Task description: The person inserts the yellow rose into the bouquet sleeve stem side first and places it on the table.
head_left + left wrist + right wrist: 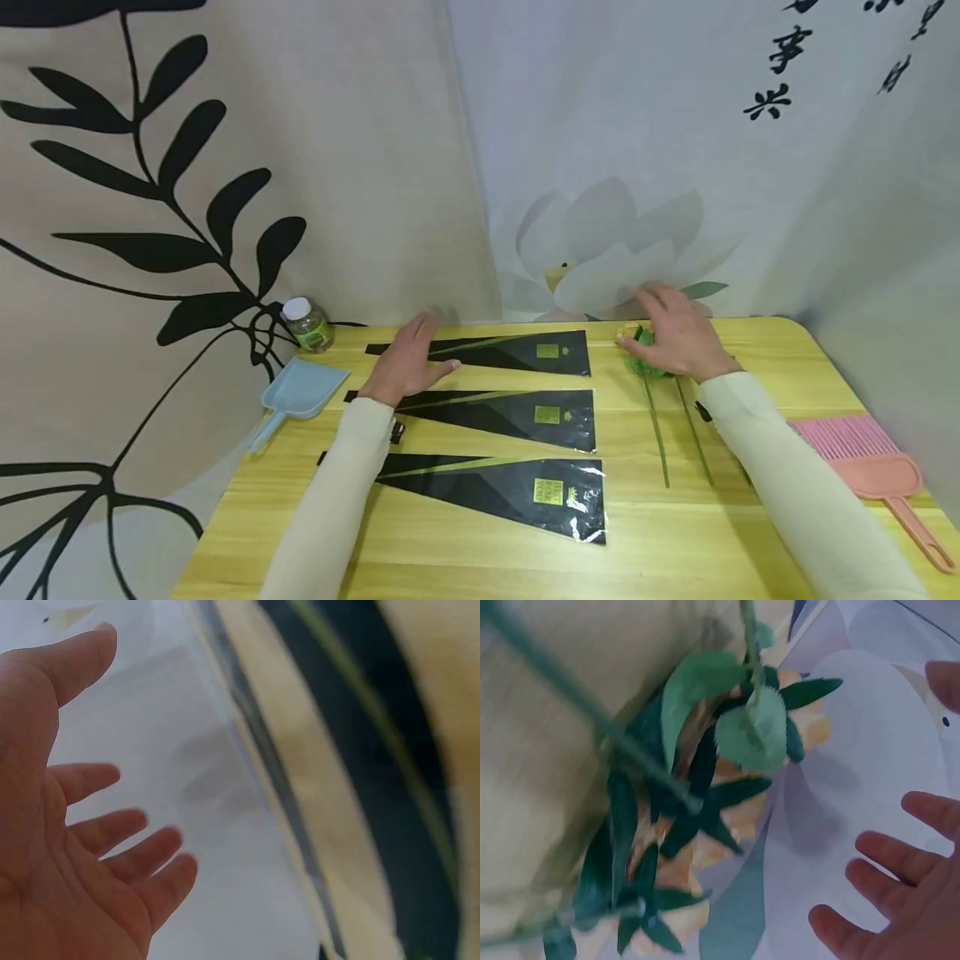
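Black bags lie in three rows on the counter (480,562). Right of the middle bag (504,414) lie the flowers (642,365), their heads farther back than it and their stems (657,435) running toward the person. The right hand (673,332) is over the heads, its fingers spread and gripping nothing. Behind the middle bag, the left hand (405,358) hovers by the narrow end of the far bag (517,352), fingers likewise apart and holding nothing.

The step looks like a reach for the flowers. It would go best with a light pinch on one stem, just below its head, sparing petals and leaves. Heads look crowded in the right wrist view, so leaves could snag; easing one free gently seems wise.
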`<control>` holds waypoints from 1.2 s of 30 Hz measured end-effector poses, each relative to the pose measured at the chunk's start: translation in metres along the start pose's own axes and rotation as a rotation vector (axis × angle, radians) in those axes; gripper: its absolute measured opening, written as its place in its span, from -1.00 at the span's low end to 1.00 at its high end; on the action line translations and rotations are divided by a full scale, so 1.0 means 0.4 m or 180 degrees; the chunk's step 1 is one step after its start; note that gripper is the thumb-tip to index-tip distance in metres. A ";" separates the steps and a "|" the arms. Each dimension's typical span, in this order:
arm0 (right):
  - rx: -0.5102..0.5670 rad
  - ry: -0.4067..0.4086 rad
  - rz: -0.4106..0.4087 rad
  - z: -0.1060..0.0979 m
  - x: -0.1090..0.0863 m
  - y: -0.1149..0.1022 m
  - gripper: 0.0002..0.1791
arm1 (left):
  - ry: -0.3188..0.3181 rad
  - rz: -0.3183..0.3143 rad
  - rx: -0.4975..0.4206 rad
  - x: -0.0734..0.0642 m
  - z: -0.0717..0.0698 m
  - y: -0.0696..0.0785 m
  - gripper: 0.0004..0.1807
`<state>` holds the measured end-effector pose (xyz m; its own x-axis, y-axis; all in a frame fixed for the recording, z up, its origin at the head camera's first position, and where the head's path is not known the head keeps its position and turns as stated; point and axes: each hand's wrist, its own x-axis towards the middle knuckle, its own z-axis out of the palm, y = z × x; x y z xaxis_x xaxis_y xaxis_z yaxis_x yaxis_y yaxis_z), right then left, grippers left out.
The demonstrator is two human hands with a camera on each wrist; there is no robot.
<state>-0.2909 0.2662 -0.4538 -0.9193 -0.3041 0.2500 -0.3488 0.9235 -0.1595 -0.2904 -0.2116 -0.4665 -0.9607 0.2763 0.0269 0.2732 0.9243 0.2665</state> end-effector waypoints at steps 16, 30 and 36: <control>0.0709 -0.0196 -0.0028 0.078 0.040 -0.077 -0.23 | -0.0153 0.0275 -0.0286 0.081 0.033 0.075 -0.07; 0.1210 -0.0399 0.0089 0.127 0.117 -0.125 -0.36 | -0.0349 0.0425 -0.0531 0.166 0.060 0.147 -0.21; 0.1106 -0.0645 0.0066 0.155 0.141 -0.139 -0.32 | -0.0482 0.0387 -0.0742 0.187 0.094 0.169 -0.25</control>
<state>-0.3347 0.1834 -0.4903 -0.9320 -0.3581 0.0555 -0.3387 0.8065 -0.4846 -0.3419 -0.1185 -0.4827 -0.8987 0.4335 -0.0671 0.3505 0.8015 0.4844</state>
